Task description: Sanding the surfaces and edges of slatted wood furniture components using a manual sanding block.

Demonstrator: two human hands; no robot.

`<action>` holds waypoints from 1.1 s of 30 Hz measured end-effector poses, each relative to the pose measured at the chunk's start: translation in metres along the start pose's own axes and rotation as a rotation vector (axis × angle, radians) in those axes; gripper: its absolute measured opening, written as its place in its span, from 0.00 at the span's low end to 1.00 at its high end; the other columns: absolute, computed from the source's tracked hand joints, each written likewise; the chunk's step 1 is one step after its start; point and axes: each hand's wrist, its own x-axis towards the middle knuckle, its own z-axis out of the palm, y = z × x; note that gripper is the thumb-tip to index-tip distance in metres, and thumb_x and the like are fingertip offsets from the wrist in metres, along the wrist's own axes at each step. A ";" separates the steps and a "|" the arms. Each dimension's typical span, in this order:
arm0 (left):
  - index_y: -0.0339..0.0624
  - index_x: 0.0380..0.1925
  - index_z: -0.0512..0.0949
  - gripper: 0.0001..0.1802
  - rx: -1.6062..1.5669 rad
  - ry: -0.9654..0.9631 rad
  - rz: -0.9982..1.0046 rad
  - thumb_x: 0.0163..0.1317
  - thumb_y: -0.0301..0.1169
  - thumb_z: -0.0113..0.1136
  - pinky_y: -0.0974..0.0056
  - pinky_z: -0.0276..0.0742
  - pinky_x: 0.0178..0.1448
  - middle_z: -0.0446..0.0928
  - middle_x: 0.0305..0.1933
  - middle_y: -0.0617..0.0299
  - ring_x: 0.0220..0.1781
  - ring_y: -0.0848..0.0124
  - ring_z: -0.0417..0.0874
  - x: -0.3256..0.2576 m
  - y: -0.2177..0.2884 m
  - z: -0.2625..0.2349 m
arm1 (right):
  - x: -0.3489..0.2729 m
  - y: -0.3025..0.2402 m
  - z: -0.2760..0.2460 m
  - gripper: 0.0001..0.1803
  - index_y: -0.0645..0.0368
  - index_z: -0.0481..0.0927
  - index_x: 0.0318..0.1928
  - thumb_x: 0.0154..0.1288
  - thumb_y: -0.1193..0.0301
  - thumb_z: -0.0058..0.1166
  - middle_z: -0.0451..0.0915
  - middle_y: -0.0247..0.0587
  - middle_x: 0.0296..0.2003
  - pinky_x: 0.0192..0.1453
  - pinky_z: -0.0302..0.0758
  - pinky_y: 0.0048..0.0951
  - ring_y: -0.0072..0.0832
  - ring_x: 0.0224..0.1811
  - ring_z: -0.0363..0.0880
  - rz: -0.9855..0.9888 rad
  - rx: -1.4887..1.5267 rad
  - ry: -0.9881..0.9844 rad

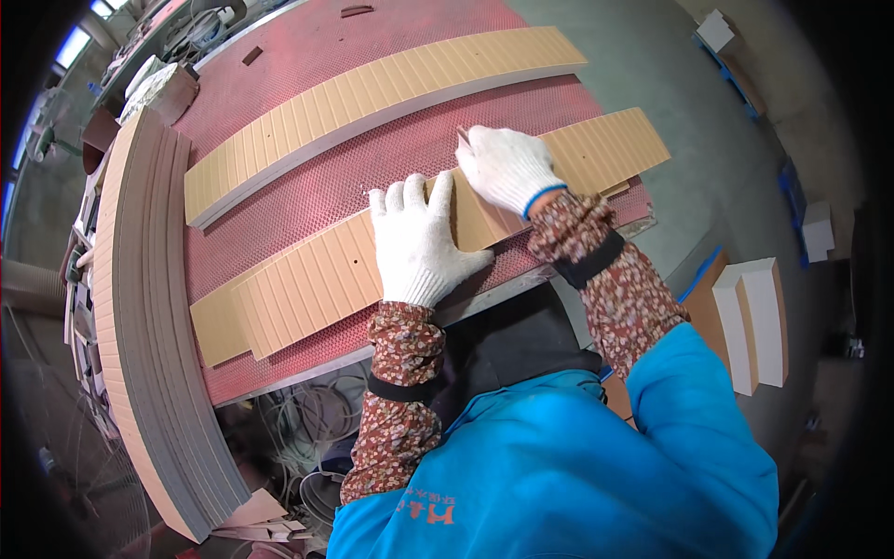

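Observation:
My left hand (415, 238), in a white knit glove, presses flat on a tan grooved panel (312, 279), its fingers spread. The panel lies slantwise near the front of a red textured tabletop, over another tan board (216, 326) whose left end sticks out. My right hand (507, 168), gloved the same way, is closed above the panel's far edge. A thin reddish-brown piece (462, 137) pokes out at its fingers; the rest of it is hidden in the fist. Between my hands a smooth, ungrooved stretch of tan surface shows.
Behind lies a second grooved stack (391, 93), parallel to the first. A thick stack of long panels (154, 307) runs along the left edge. Small brown scraps (251, 56) rest at the back of the red tabletop (307, 200). White-and-tan boards (750, 321) stand on the right.

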 end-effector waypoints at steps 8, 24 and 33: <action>0.43 0.70 0.77 0.58 0.008 0.007 -0.013 0.37 0.58 0.85 0.38 0.59 0.81 0.77 0.63 0.48 0.69 0.48 0.75 -0.004 -0.004 0.001 | -0.088 -0.001 0.000 0.23 0.56 0.83 0.44 0.86 0.51 0.46 0.90 0.53 0.30 0.39 0.86 0.56 0.51 0.35 0.93 0.090 -0.019 -0.057; 0.43 0.69 0.77 0.57 0.005 -0.006 -0.009 0.37 0.58 0.85 0.37 0.59 0.81 0.77 0.62 0.48 0.70 0.49 0.75 -0.001 -0.003 0.001 | 0.003 0.000 0.009 0.26 0.58 0.85 0.47 0.87 0.50 0.41 0.90 0.62 0.35 0.51 0.85 0.60 0.58 0.43 0.92 0.011 -0.015 0.014; 0.42 0.69 0.76 0.58 0.012 0.045 -0.019 0.37 0.58 0.85 0.36 0.59 0.81 0.78 0.62 0.47 0.69 0.48 0.76 -0.004 -0.006 0.003 | -0.111 0.004 0.013 0.22 0.57 0.82 0.41 0.84 0.52 0.50 0.87 0.54 0.24 0.33 0.84 0.56 0.53 0.28 0.90 0.043 -0.005 0.076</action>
